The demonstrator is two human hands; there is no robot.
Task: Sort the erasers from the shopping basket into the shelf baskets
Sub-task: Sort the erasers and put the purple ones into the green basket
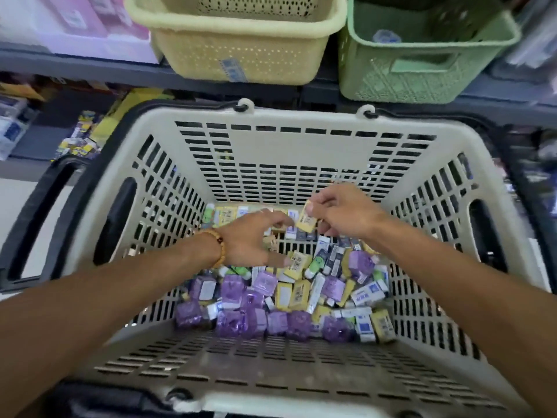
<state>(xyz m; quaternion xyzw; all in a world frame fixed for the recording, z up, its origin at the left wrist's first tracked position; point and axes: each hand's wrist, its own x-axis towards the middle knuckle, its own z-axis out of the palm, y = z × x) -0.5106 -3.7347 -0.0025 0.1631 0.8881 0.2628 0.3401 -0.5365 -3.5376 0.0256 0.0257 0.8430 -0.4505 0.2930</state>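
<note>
1. Head view, the grip: the right hand pinches a yellow eraser between thumb and fingertips, lifted clear of the pile inside the shopping basket; the eraser's long axis runs tilted, upper end toward the thumb, lower end hanging toward the pile

2. Head view, the other hand: the left hand, a bead bracelet on its wrist, sits just beside the grip on its left; its fingers are spread and loosely bent, reaching toward the held eraser, and I cannot tell whether a fingertip touches it; its thumb lies down against another yellow eraser just below the grip

3. Head view, the stock: the loose erasers lie below and nearer the person than the grip, purple, yellow, white and blue wrappers mixed

4. Head view, the targets: the yellow shelf basket stands up and away from the grip, slightly left; the green shelf basket up and to its right, both well apart from it

5. Judgement: the coming move looks like a lift up and forward over the far rim; going by colour, the yellow basket seems the match, and the right hand already holds the piece
</note>
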